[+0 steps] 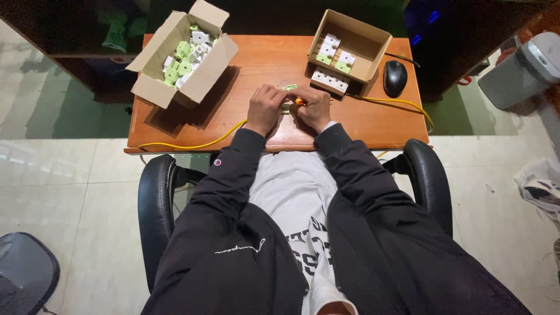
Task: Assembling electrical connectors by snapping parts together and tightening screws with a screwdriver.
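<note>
At the centre of the frame, on the orange table (373, 119), the left hand (263, 108) and the right hand (313, 108) close together around a small green and white plastic part (286, 108); the right also seems to pinch a yellow-handled tool (299, 101), though the grip itself is too small to read. The part looks light, rigid and smooth, probably best held by its flat sides. Another small green piece (289, 87) lies just above the hands. Bare tabletop lies between the open box of parts (184, 55) at upper left and the smaller box (349, 53) at upper right; a mouse (395, 77) and a yellow cable (198, 144) crowd the edges.
</note>
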